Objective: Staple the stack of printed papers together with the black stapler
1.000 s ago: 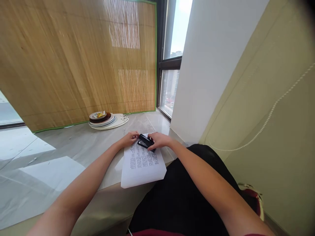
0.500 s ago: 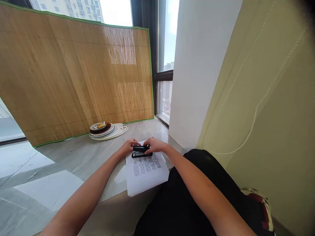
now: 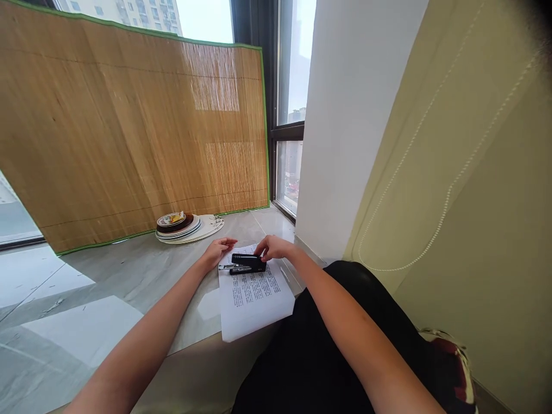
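Note:
A black stapler (image 3: pixel 254 263) rests on a printed sheet of paper (image 3: pixel 259 313), with its top raised and a metal piece jutting out at its left end. My right hand (image 3: pixel 275 248) grips the stapler's right end from above, fingers bent onto it. Just left of the stapler is my left hand (image 3: pixel 218 251), empty, with its fingers stretched out over the paper's upper left edge. The lower end of the sheet hangs over the ledge's front edge.
A stack of plates (image 3: pixel 177 226) stands on the marble ledge (image 3: pixel 172 276), behind my left hand. Behind it leans a bamboo mat (image 3: pixel 142 132) against the window. To the right are a white wall column (image 3: pixel 345 132), a beaded cord (image 3: pixel 444 213) and my black-clothed leg (image 3: pixel 310 345).
My left hand has let go of the stapler and moved left, its fingers straightening. A metal piece now sticks out of the stapler's left end. My right hand has shifted slightly right and up.

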A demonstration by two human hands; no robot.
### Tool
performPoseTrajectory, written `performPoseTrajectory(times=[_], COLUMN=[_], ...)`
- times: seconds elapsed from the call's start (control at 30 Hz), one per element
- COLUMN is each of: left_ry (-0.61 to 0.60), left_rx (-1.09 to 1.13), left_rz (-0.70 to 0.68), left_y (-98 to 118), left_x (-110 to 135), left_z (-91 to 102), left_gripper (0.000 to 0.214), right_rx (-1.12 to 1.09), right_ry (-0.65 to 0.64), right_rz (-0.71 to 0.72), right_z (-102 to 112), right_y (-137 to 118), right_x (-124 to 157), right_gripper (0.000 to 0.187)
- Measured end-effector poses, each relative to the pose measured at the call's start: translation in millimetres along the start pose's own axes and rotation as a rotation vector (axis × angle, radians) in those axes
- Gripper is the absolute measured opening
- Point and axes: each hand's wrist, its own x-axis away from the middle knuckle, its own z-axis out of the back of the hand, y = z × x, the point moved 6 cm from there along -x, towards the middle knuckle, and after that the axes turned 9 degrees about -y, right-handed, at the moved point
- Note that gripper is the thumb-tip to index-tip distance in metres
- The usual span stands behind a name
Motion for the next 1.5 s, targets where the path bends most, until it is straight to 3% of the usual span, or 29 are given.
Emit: performPoseTrajectory(times=[0.2,0.33,0.4,0.5,0.57,0.7,0.77,0.83,1.0,1.17,1.33,1.5], left_ry=[0.004,0.076,0.117,0.158,0.105,-0.185,-0.313,-0.354,-0.281,-0.187,-0.203,-0.161], left_rx=[-0.031,-0.013,0.009,0.145,0.295,0.529,0.558,0.561,0.597,0.583,0.560,0.540], left_rz=[-0.023,-0.067,-0.120,-0.242,-0.223,0.067,0.144,0.157,0.137,0.135,0.113,0.133], left_y=[-3,0,6,15,14,1,-1,-1,-1,-5,-4,-3], left_x=[-4,-3,-1,2,2,6,11,13,11,7,7,9], left_z=[-1.7,4.5,8.1,10.1,4.1,-24.3,-34.0,-35.9,-30.0,-24.7,-24.8,-23.5], left_gripper=[0.027,0.020,0.017,0.013,0.012,0.024,0.031,0.034,0.028,0.026,0.024,0.033], right_rx=[0.115,0.295,0.292,0.184,0.155,0.386,0.629,0.864,1.130,1.178,1.160,0.863], right_ry=[0.061,0.144,0.191,0.396,0.554,0.712,0.704,0.661,0.661,0.694,0.628,0.711], right_rz=[0.288,0.225,0.207,0.219,0.207,0.208,0.250,0.295,0.324,0.310,0.323,0.210], right_z=[-30,-47,-43,-21,-9,-10,-22,-34,-44,-41,-39,-15], right_y=[-36,-42,-41,-38,-35,-42,-53,-62,-68,-63,-59,-54], right_x=[0,-14,-14,-3,7,14,11,8,4,1,-1,11], right_gripper=[0.058,0.036,0.022,0.015,0.014,0.030,0.038,0.036,0.032,0.031,0.030,0.038])
